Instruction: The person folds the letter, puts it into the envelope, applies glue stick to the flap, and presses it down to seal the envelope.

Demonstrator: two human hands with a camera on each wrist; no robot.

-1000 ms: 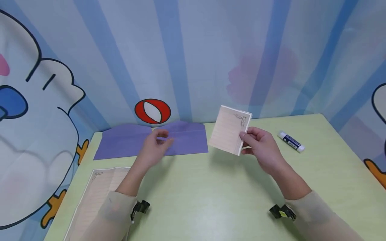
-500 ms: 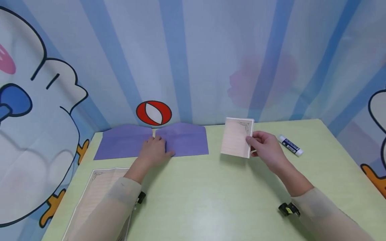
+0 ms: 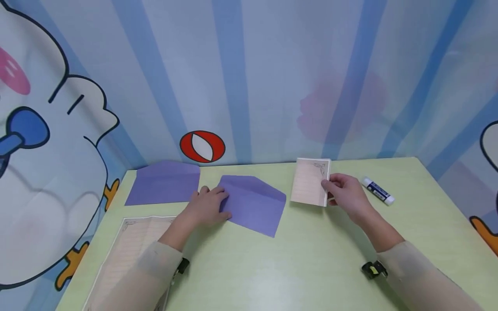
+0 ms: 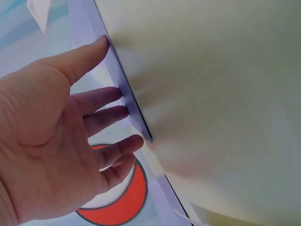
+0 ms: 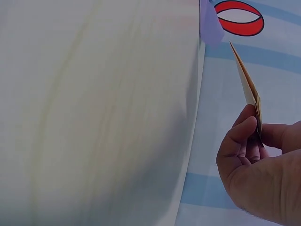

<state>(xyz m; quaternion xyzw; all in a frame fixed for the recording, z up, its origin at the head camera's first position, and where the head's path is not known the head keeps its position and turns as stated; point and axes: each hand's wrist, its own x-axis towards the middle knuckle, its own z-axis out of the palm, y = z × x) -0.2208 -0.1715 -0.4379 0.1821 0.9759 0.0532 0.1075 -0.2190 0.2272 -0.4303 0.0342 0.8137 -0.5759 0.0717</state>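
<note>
Folded sheet [image 3: 310, 180] near far edge of table [image 3: 288, 268], right of middle, grasped along right side between thumb and fingers of right hand [image 3: 347, 194]. Envelope [image 3: 256, 207] left of it, apart, askew, flap toward far edge. Left hand [image 3: 206, 209] at envelope's left side, fingers extended and touching it, grip loose. Second envelope [image 3: 163, 185] at far left corner. Large sheet [image 3: 132, 246] along left edge, partly under left sleeve [image 3: 144, 272]. Glue stick [image 3: 378, 191] toward far right corner, near right hand. Striped backdrop [image 3: 268, 86] behind far edge.
</note>
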